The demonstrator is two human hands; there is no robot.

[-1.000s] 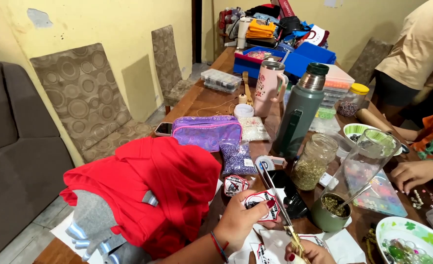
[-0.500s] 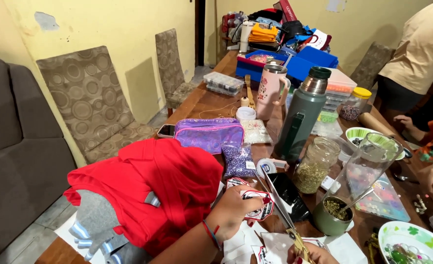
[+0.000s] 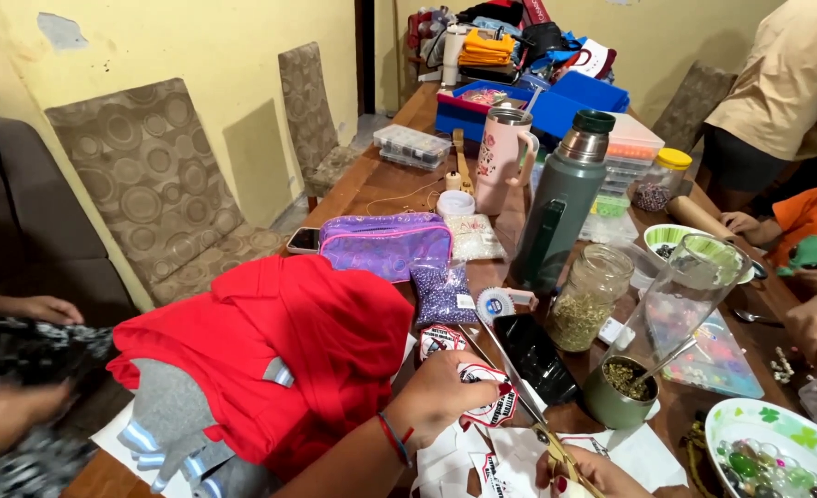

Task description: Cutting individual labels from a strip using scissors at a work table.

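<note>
Sticker sheet (image 3: 487, 395), lower centre, looks thin and floppy; left hand (image 3: 445, 397) pinches its edge, right hand (image 3: 585, 470) fingers closed around scissors (image 3: 519, 387).

Left hand (image 3: 445, 392) low over the table, fingers curled closed; right hand (image 3: 588, 470) clenched beside it.

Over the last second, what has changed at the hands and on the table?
The left hand slid along the printed paper sticker and still holds it; the right hand keeps the scissors at the cut. The view shifted slightly. The red garment, green flask and purple pouch stayed put.
</note>
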